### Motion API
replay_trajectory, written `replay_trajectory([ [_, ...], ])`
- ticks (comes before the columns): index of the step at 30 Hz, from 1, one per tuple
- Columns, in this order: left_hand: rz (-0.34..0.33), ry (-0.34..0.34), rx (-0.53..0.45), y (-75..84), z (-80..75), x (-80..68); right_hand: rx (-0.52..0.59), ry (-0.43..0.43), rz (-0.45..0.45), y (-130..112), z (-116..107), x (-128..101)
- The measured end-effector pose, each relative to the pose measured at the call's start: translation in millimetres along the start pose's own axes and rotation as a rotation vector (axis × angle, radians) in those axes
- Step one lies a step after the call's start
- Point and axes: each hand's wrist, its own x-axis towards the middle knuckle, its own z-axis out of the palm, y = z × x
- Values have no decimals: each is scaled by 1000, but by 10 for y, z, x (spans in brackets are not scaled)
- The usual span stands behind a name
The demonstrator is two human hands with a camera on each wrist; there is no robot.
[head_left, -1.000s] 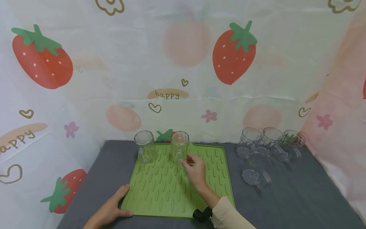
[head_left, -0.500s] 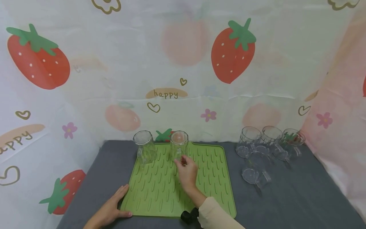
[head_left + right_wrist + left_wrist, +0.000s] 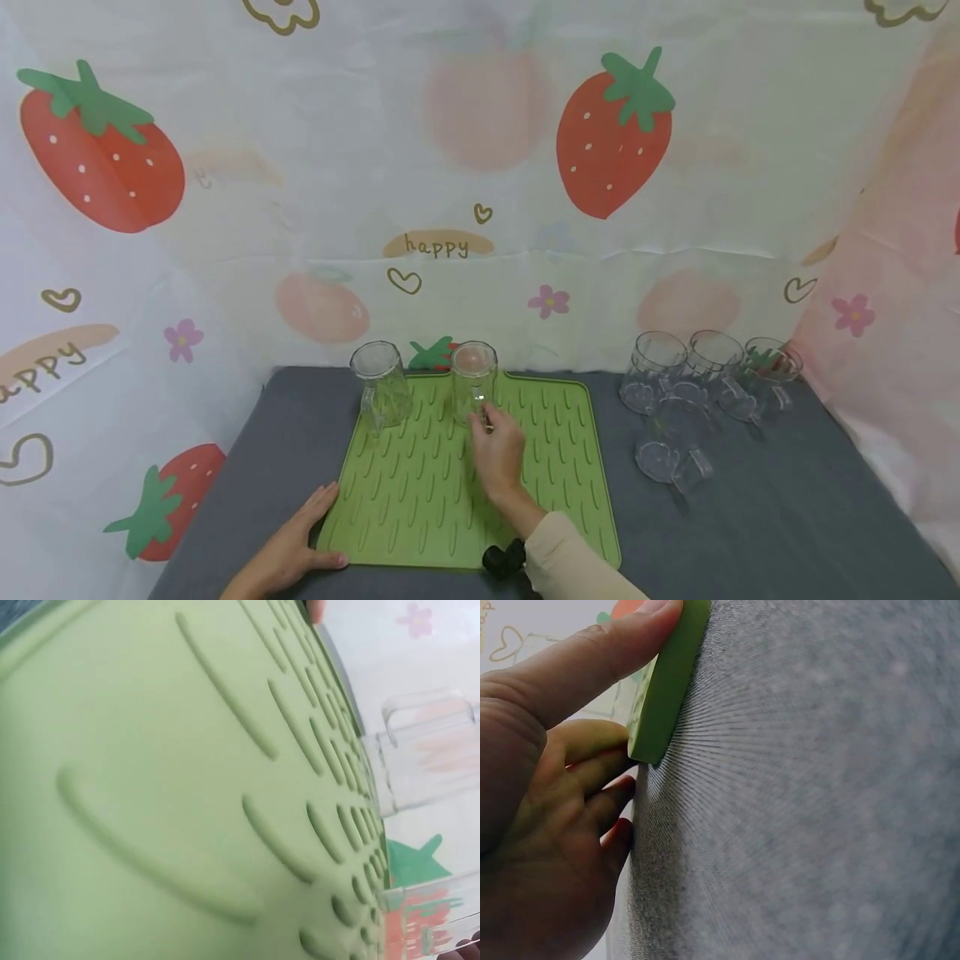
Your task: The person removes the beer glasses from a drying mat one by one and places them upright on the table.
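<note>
A strawberry-print cloth backdrop [image 3: 480,167] rises behind a desk [image 3: 750,533] covered in grey fabric. On the desk lies a ribbed green mat [image 3: 420,500], and at its far edge two clear mugs stand upside down: the left mug [image 3: 381,385] and the right mug [image 3: 474,382], each with its handle facing the person. To the right, off the mat, a cluster of clear mugs [image 3: 697,392] lies on the grey surface, apart from the mat.

The left hand [image 3: 288,550] rests flat at the mat's near left corner, thumb pressed on the green edge and fingers [image 3: 592,776] loosely curled beneath the corner against the grey fabric, as the left wrist view shows. The right hand [image 3: 497,450] reaches over the mat to the right mug, fingertips at its handle near the base; whether they pinch the handle or only touch it cannot be told from these views.

The step in hand appears to be setting the right mug in place on the mat beside its neighbour. The next move likely calls for letting go cleanly without tipping the mug, then reaching right to the cluster for another, while the left hand steadies the mat.
</note>
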Motion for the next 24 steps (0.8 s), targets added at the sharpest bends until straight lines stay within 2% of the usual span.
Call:
replay_trajectory([
  [5,15,0,7,-1,-14,-4,-33,-3,-14,14,-90,55],
  [15,-4,-5,-5,-1,-2,3,-14,-17,41,97,-218,122],
  [24,-2,-7,-20,-16,2,2,-6,-22,-14,161,-287,161],
])
